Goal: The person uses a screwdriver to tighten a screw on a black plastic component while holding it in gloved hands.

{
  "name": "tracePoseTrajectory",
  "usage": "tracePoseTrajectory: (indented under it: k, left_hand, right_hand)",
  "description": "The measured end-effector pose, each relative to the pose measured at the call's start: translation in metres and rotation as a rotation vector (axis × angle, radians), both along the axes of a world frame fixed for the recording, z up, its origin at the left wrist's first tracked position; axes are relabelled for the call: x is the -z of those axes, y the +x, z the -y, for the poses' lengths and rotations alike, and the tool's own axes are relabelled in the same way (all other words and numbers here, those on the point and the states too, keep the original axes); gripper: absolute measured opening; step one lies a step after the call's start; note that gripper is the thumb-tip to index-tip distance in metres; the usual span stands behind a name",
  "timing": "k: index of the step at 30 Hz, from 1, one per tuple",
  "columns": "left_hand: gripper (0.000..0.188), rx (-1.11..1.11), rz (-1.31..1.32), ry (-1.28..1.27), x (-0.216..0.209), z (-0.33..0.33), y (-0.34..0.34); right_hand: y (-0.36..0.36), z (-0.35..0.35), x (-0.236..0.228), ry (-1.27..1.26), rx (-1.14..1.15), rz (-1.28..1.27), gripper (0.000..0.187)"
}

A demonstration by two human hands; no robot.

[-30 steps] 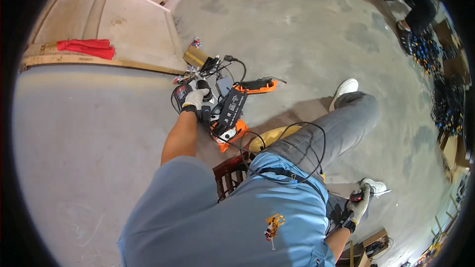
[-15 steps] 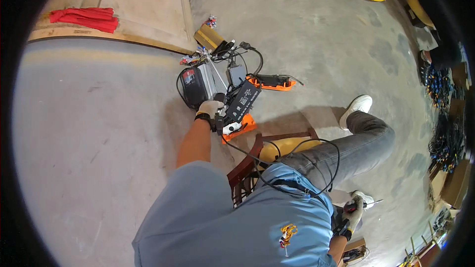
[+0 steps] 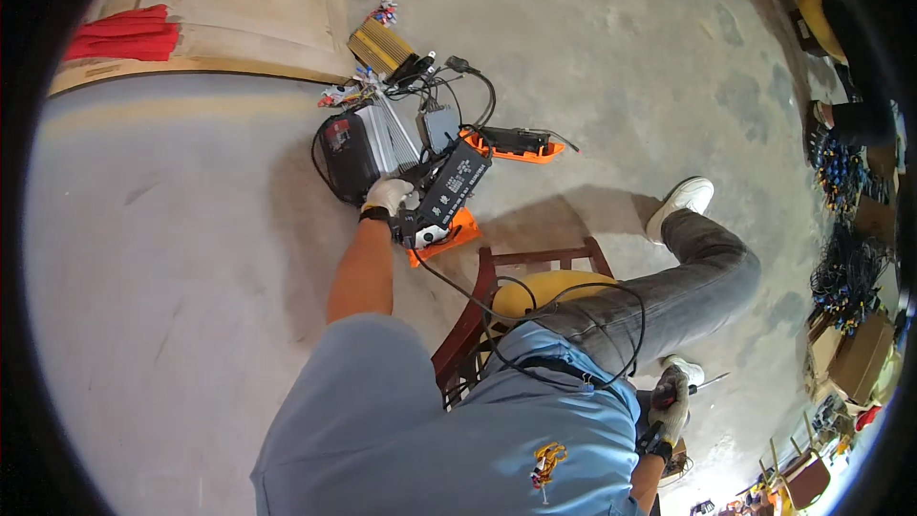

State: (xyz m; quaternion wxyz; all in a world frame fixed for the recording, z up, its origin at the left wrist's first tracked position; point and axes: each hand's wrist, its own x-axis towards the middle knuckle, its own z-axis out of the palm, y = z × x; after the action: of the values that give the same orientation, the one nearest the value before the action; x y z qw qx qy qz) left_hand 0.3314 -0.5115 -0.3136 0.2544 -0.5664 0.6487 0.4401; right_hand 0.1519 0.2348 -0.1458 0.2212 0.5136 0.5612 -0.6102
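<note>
My left hand (image 3: 390, 195), in a pale glove, reaches into a pile of electrical parts on the floor. Its fingers are curled between a black-and-silver case (image 3: 351, 155) and a flat black box (image 3: 456, 183) with white print; what they grip is hidden. A black plug (image 3: 408, 227) with a long cable hangs by that wrist, the cable looping over my lap. Near it lies an orange-and-white piece (image 3: 447, 237). My right hand (image 3: 671, 406), also gloved, is closed round the red-and-black handle of a screwdriver (image 3: 709, 382), its shaft pointing right.
Around the pile are a gold finned box (image 3: 380, 46), a grey box (image 3: 439, 127) and an orange tray (image 3: 516, 148) holding a black part. Red cloth (image 3: 124, 33) rests on a wooden panel (image 3: 248, 0). A wooden chair (image 3: 470, 320) is under me; cable bundles (image 3: 841, 277) line the right.
The whole view has shifted, so the pile sits slightly higher and further left. Both hands stay in about the same places, the right still holding the screwdriver.
</note>
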Motion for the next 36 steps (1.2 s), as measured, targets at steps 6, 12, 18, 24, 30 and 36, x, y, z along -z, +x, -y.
tracePoseTrajectory:
  k: [6, 12, 18, 24, 30, 36]
  left_hand:
    - [0.024, -0.688, -0.240, -0.009, 0.059, 0.055, 0.089]
    - [0.015, -1.196, -0.392, 0.092, 0.091, -0.030, 0.097]
    - [0.025, -0.311, 0.005, -0.027, 0.127, -0.062, 0.208]
    - [0.021, -0.872, -0.030, 0.054, 0.118, -0.086, 0.138]
    - [0.022, -1.156, -0.241, 0.035, 0.086, -0.069, 0.090]
    - [0.027, -1.117, -0.118, 0.106, 0.102, -0.041, 0.093]
  right_hand:
    - [-0.016, 0.010, 0.012, -0.095, -0.051, 0.059, 0.025]
    - [-0.031, 0.049, -0.027, 0.112, -0.049, 0.082, 0.021]
    - [-0.040, 0.033, -0.008, -0.029, -0.168, 0.152, 0.023]
    - [-0.044, 0.072, -0.041, 0.070, -0.269, 0.126, 0.034]
    - [-0.055, 0.108, -0.059, 0.096, -0.125, 0.183, 0.028]
    - [-0.054, 0.098, -0.057, 0.129, -0.247, 0.116, 0.031]
